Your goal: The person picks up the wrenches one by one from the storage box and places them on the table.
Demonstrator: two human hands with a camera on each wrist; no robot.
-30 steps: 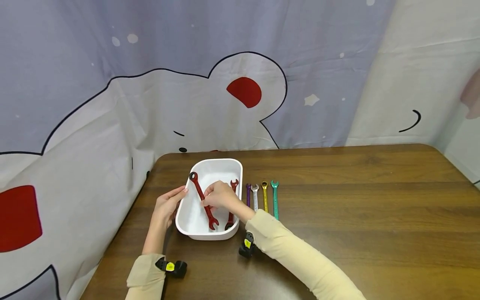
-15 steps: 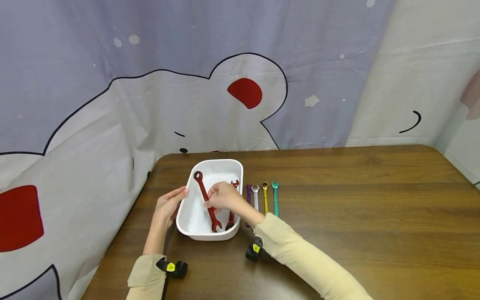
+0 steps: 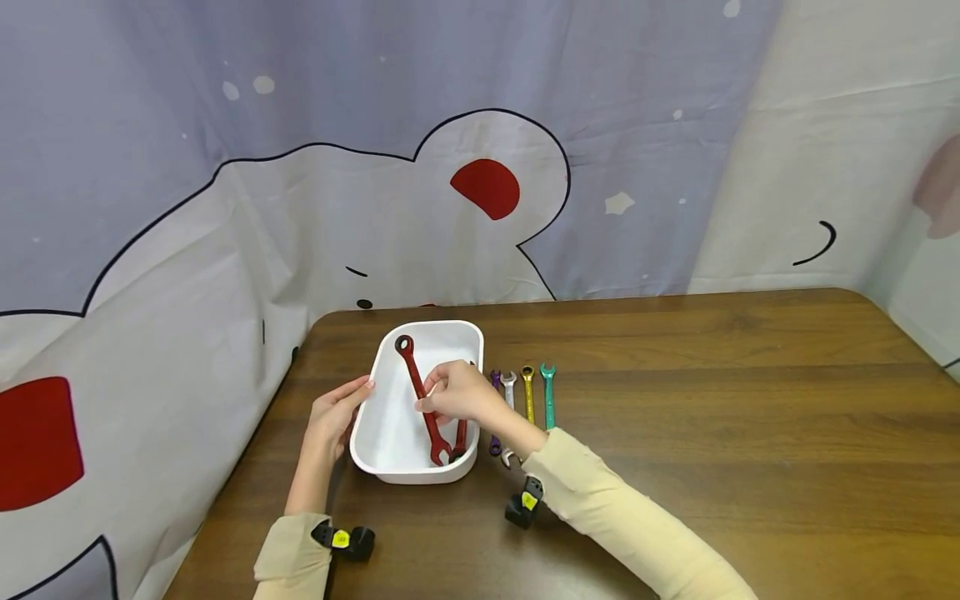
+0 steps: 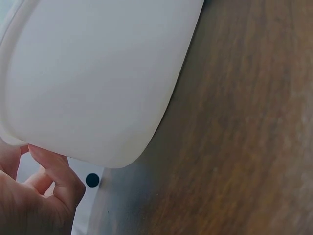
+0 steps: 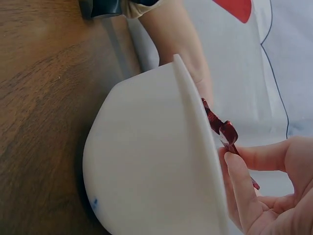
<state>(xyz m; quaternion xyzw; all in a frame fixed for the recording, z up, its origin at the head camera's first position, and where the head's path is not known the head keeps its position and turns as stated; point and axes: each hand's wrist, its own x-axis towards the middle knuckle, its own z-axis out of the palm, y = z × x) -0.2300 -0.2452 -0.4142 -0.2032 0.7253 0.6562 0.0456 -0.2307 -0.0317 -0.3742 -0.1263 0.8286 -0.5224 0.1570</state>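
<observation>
A white plastic tub (image 3: 386, 437) stands on the table with its far end pointing away. My left hand (image 3: 332, 417) grips its left rim, thumb on top; in the left wrist view the fingers (image 4: 61, 178) bend in under the edge. Over the tub my right hand (image 3: 463, 393) pinches a red combination wrench (image 3: 414, 371) near its middle, between thumb and fingertips. Its ring end points away and its forked end toward me. A second red wrench (image 3: 461, 435) lies along the tub's right wall, partly covered by the right hand.
Right of the tub, a purple wrench (image 3: 495, 447), a silver wrench (image 3: 509, 390), a yellow wrench (image 3: 528, 392) and a teal wrench (image 3: 549, 396) lie side by side, partly behind my right forearm. A printed curtain (image 3: 637, 150) hangs behind the wooden table (image 3: 712, 392).
My right hand has shifted a little to the right with the red wrench, toward the second red wrench. My left hand stays on the tub's rim.
</observation>
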